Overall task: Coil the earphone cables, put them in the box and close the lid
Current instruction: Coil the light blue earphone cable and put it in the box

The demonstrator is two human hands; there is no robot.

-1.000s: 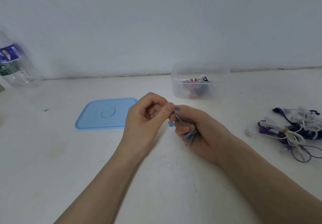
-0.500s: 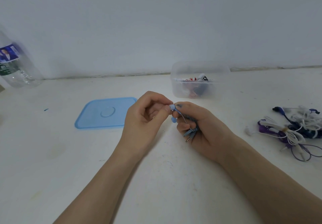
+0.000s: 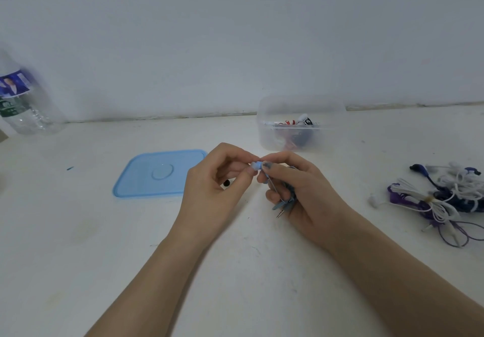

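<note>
Left hand (image 3: 214, 187) pinches small blue earbud (image 3: 256, 165). Right hand (image 3: 301, 187) grips coiled blue earphone cable (image 3: 286, 200), coil mostly hidden in palm. Clear plastic box (image 3: 298, 124) beyond hands; contents blurred. Flat blue lid (image 3: 157, 173) left of box on white worktop (image 3: 78, 232).

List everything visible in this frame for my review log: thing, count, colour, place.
blue earphones: one set, light blue, coiled in the right hand, one earbud pinched by both hands
box: one, clear plastic, open, at the back by the wall, earphones inside
lid: one, light blue, flat on the table left of the hands
earphone pile: several sets, white, purple and dark blue, tangled at the right edge
bottle: one, clear with blue label, far left
table: one, white
left hand: pinches the earbud
right hand: grips the coil
</note>
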